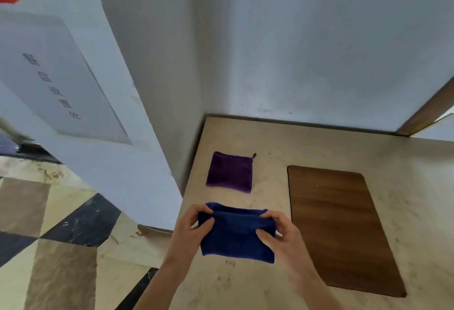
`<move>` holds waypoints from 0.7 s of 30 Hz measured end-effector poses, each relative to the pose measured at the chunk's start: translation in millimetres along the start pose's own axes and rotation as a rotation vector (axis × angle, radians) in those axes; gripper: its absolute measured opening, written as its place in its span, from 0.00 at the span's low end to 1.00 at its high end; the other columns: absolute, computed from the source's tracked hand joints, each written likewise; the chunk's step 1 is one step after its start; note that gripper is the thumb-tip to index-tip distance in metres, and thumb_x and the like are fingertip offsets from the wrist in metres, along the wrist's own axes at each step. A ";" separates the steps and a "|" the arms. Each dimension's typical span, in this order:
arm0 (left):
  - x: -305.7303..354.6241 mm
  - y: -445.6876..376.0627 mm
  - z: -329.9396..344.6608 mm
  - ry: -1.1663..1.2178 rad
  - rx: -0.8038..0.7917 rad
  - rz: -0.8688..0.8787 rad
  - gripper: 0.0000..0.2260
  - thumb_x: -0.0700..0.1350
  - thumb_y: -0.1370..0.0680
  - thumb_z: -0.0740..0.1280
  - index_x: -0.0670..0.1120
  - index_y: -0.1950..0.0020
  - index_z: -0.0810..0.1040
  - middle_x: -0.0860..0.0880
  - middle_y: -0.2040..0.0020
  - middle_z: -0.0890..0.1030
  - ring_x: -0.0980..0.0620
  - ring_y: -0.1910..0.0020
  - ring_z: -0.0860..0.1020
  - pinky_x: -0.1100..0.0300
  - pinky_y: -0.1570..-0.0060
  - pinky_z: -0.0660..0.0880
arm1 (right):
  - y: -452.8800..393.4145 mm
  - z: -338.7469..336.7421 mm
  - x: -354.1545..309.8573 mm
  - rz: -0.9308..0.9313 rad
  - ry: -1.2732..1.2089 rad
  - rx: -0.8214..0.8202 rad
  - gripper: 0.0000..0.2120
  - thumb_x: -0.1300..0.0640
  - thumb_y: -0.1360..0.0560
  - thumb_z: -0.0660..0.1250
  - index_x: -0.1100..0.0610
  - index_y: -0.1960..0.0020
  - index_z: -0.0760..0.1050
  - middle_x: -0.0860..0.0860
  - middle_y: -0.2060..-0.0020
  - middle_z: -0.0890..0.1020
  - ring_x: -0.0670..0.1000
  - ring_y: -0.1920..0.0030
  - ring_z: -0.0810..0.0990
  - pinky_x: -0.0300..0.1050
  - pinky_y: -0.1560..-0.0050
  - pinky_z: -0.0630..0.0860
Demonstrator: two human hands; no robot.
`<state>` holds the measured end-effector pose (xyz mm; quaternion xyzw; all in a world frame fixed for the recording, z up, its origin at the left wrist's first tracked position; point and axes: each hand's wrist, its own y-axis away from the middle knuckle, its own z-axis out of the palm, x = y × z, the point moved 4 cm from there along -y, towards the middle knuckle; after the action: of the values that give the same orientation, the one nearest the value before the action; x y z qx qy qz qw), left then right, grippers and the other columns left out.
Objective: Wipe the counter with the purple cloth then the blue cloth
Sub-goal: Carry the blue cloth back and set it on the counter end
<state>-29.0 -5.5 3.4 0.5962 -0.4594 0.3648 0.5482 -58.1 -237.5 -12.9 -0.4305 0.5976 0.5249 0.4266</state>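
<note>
A folded blue cloth [235, 234] lies near the left front part of the beige counter [307, 145]. My left hand [191, 228] pinches its upper left corner. My right hand [277, 233] pinches its upper right edge, thumb on top. The cloth's top edge is partly folded over between the hands. A folded purple cloth [229, 172], square with a small loop at its far right corner, lies flat on the counter just beyond the blue one, touched by neither hand.
A dark wooden board [341, 226] lies flat on the counter to the right of both cloths. White walls [319, 51] close the counter at the back and left. The counter's left edge drops to a patterned tiled floor [61, 236].
</note>
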 end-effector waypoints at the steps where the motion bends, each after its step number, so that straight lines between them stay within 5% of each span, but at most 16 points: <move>1: -12.5 -13.8 2.1 0.006 -0.026 -0.034 0.11 0.37 0.21 0.66 0.54 0.52 0.80 0.57 0.49 0.84 0.58 0.49 0.82 0.62 0.53 0.80 | -9.1 3.2 13.4 0.022 0.011 0.021 0.13 0.71 0.24 0.69 0.55 0.46 0.78 0.44 0.52 0.84 0.52 0.43 0.82 0.42 0.53 0.81; 5: -54.6 -64.2 8.7 0.034 -0.120 -0.114 0.17 0.34 0.21 0.65 0.56 0.46 0.80 0.57 0.44 0.84 0.57 0.47 0.83 0.57 0.49 0.82 | -44.2 17.9 55.1 0.083 0.049 0.062 0.21 0.74 0.25 0.66 0.50 0.44 0.77 0.45 0.46 0.83 0.48 0.40 0.81 0.42 0.50 0.81; 9: -87.5 -98.3 14.9 -0.026 -0.190 -0.130 0.21 0.30 0.22 0.65 0.52 0.36 0.77 0.51 0.33 0.77 0.51 0.33 0.77 0.49 0.36 0.78 | -69.4 30.5 84.0 0.139 0.087 0.045 0.27 0.75 0.25 0.64 0.48 0.36 0.74 0.48 0.35 0.78 0.48 0.35 0.77 0.44 0.39 0.79; 12: -106.0 -109.5 13.1 -0.229 -0.262 -0.084 0.23 0.30 0.24 0.67 0.47 0.31 0.74 0.52 0.28 0.68 0.50 0.28 0.70 0.54 0.31 0.72 | -75.3 36.6 103.3 0.196 0.133 -0.016 0.30 0.73 0.24 0.63 0.49 0.28 0.70 0.48 0.28 0.71 0.49 0.29 0.72 0.52 0.29 0.74; 14: -116.2 -112.9 12.9 -0.454 -0.312 -0.006 0.26 0.33 0.24 0.69 0.44 0.27 0.70 0.51 0.26 0.60 0.53 0.27 0.65 0.59 0.28 0.66 | -75.6 37.4 112.2 0.191 0.247 -0.040 0.30 0.73 0.23 0.64 0.51 0.26 0.67 0.49 0.24 0.65 0.50 0.25 0.67 0.42 0.27 0.71; 17: -128.9 -113.6 14.4 -0.662 -0.336 -0.026 0.29 0.42 0.21 0.67 0.50 0.21 0.62 0.48 0.26 0.52 0.49 0.30 0.69 0.57 0.29 0.70 | -75.5 37.1 121.1 0.159 0.491 -0.059 0.31 0.67 0.23 0.67 0.51 0.23 0.62 0.48 0.23 0.57 0.46 0.28 0.66 0.19 0.42 0.67; 21: -135.9 -111.9 5.1 -0.982 -0.222 0.034 0.31 0.56 0.21 0.64 0.64 0.22 0.54 0.50 0.31 0.55 0.51 0.44 0.76 0.58 0.48 0.78 | -70.2 27.3 133.7 0.187 0.856 -0.077 0.37 0.49 0.23 0.67 0.41 0.20 0.52 0.45 0.25 0.45 0.49 0.49 0.82 0.34 0.61 0.76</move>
<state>34.4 6.9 -160.5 0.6279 -0.7089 -0.0009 0.3212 -24.5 -224.7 -162.1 -0.5689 0.7369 0.3574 0.0748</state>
